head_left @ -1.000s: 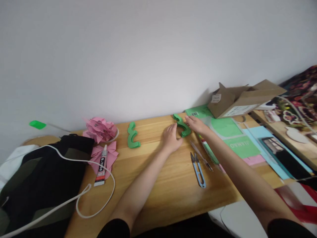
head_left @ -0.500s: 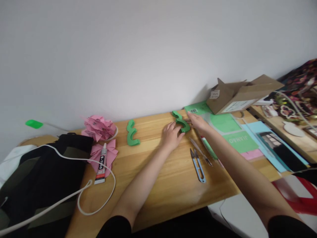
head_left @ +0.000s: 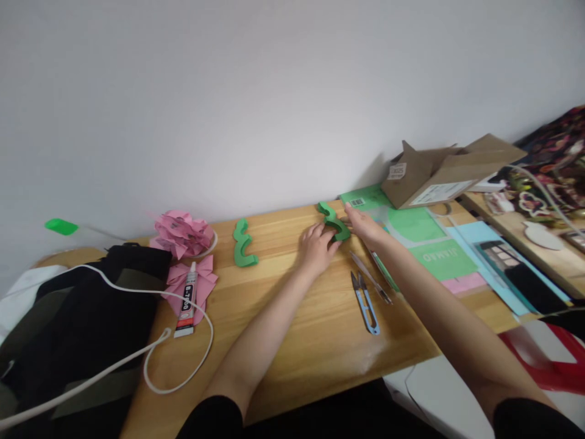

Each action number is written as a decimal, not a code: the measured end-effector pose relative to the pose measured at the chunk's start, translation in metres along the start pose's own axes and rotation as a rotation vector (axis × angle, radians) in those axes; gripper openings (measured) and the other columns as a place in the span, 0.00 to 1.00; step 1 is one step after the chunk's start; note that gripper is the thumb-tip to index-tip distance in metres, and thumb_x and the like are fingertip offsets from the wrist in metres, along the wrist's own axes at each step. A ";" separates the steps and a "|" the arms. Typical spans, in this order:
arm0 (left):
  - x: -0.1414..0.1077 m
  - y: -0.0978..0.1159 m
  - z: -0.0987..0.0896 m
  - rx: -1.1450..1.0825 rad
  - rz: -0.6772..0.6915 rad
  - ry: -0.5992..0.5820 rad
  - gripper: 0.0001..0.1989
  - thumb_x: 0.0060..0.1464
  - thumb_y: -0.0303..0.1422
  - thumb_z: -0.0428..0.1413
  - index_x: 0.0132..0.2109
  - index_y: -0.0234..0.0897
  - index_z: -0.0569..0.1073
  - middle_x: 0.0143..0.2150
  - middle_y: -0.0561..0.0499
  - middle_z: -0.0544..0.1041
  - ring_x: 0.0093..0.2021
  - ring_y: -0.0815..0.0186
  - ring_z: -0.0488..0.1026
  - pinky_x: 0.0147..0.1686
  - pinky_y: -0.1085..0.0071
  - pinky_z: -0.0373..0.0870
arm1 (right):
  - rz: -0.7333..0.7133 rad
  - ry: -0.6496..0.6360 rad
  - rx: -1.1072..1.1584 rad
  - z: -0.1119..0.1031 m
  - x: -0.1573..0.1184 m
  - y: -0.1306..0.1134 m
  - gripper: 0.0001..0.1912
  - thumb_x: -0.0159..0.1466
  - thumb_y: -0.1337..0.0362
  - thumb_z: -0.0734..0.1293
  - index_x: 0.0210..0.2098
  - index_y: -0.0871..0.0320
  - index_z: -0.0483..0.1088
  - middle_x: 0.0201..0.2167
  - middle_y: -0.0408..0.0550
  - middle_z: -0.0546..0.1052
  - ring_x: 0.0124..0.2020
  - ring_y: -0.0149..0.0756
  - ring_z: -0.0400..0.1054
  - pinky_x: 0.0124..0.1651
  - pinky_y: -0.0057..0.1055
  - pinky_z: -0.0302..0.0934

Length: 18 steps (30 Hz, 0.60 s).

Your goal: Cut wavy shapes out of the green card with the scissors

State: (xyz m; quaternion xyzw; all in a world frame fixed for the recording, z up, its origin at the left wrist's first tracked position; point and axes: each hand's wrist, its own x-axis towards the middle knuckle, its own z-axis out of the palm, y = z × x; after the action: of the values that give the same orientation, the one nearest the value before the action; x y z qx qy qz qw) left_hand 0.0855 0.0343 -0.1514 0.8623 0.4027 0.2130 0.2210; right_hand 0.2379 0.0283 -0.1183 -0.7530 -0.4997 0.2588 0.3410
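A wavy green piece point(head_left: 339, 228) lies near the back edge of the wooden table point(head_left: 292, 341). My left hand point(head_left: 317, 249) touches its near left side, fingers apart. My right hand point(head_left: 359, 223) is at its right side, with some fingers hidden behind the hand. A second wavy green piece point(head_left: 244, 245) lies to the left, untouched. Blue-handled thread snips point(head_left: 365, 305) and a pair of tweezers point(head_left: 371, 277) lie in front of my right hand.
On the left are a pink paper flower point(head_left: 183, 234), a glue tube point(head_left: 187, 302), a looping white cable point(head_left: 211, 341) and a black bag point(head_left: 95, 317). An open cardboard box point(head_left: 439, 174), green sheets point(head_left: 443, 259) and a blue sheet point(head_left: 487, 268) sit on the right.
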 end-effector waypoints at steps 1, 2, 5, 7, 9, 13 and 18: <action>0.000 0.000 0.000 0.001 -0.002 0.000 0.15 0.60 0.38 0.54 0.52 0.41 0.75 0.61 0.45 0.70 0.63 0.56 0.62 0.62 0.57 0.59 | 0.014 -0.011 0.014 0.000 0.000 0.000 0.30 0.69 0.46 0.48 0.39 0.60 0.73 0.41 0.57 0.81 0.44 0.42 0.75 0.45 0.34 0.67; 0.000 0.000 0.000 0.001 -0.004 0.000 0.15 0.60 0.38 0.54 0.52 0.42 0.75 0.61 0.45 0.70 0.63 0.56 0.62 0.62 0.57 0.59 | 0.032 -0.024 0.034 0.001 0.000 -0.001 0.30 0.69 0.46 0.49 0.39 0.60 0.73 0.41 0.57 0.80 0.45 0.42 0.74 0.46 0.34 0.67; 0.000 0.001 -0.001 -0.002 -0.011 -0.001 0.15 0.59 0.37 0.55 0.52 0.41 0.76 0.61 0.45 0.70 0.63 0.56 0.62 0.62 0.56 0.59 | 0.058 -0.046 0.077 0.002 -0.001 -0.003 0.28 0.69 0.46 0.50 0.37 0.59 0.72 0.41 0.55 0.80 0.47 0.42 0.73 0.48 0.34 0.66; 0.000 0.001 -0.001 -0.008 -0.011 -0.002 0.15 0.59 0.37 0.55 0.51 0.41 0.76 0.61 0.44 0.70 0.63 0.55 0.62 0.62 0.57 0.59 | 0.066 -0.055 0.099 0.002 -0.001 -0.004 0.26 0.69 0.48 0.51 0.36 0.58 0.72 0.41 0.54 0.80 0.47 0.42 0.73 0.49 0.35 0.66; 0.000 0.001 -0.001 -0.018 -0.009 -0.001 0.15 0.59 0.37 0.55 0.51 0.41 0.76 0.61 0.44 0.70 0.63 0.55 0.62 0.62 0.56 0.59 | 0.076 -0.060 0.116 0.003 -0.001 -0.005 0.25 0.70 0.50 0.52 0.36 0.58 0.72 0.42 0.54 0.80 0.48 0.42 0.72 0.50 0.36 0.66; 0.000 -0.002 0.001 -0.052 -0.010 0.005 0.15 0.59 0.37 0.55 0.51 0.42 0.75 0.60 0.45 0.70 0.63 0.55 0.62 0.62 0.55 0.58 | 0.112 -0.060 0.141 0.002 -0.001 -0.005 0.24 0.70 0.50 0.52 0.37 0.59 0.72 0.45 0.56 0.79 0.48 0.42 0.73 0.49 0.36 0.66; 0.000 -0.003 0.002 -0.149 -0.035 0.009 0.15 0.56 0.36 0.58 0.51 0.41 0.75 0.61 0.45 0.70 0.64 0.55 0.61 0.64 0.55 0.55 | 0.150 -0.048 0.173 0.001 0.001 -0.002 0.27 0.68 0.44 0.53 0.37 0.58 0.73 0.44 0.56 0.80 0.47 0.43 0.73 0.47 0.35 0.67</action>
State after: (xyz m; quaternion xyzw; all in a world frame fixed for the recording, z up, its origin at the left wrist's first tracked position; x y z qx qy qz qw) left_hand 0.0849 0.0353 -0.1544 0.8354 0.4016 0.2426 0.2864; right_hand 0.2363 0.0302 -0.1170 -0.7496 -0.4255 0.3439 0.3724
